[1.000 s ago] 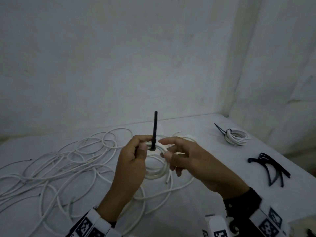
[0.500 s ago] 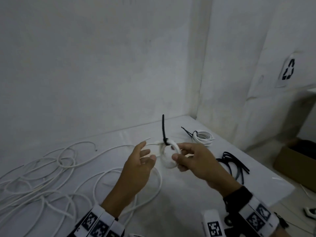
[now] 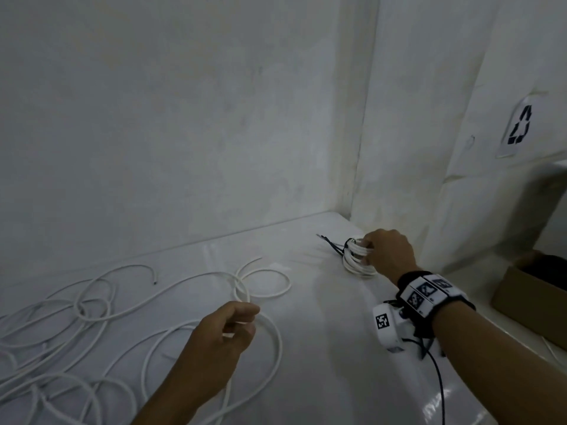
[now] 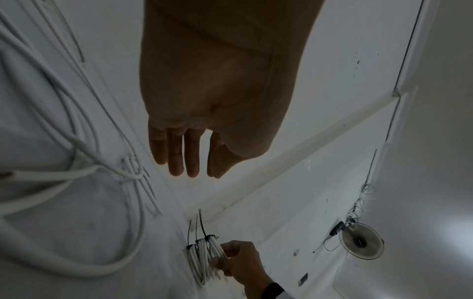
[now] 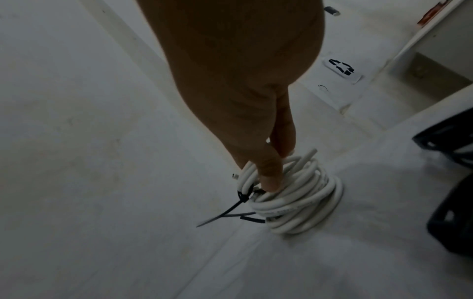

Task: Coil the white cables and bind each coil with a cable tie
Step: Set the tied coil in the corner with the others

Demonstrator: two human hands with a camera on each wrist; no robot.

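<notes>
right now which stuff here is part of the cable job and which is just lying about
Part of the job:
- loose white cables on the table
- bound white coils with black cable ties, held by the right hand
- left hand, holding nothing

Just lying about:
- brown cardboard box
- recycling-symbol sticker

All three views are dimly lit, with a cool grey cast and visible grain. Glare is seen on the surface (image 3: pixel 435 406) at the lower right of the head view. Both wrist views are blurred and strongly bent at the edges.
</notes>
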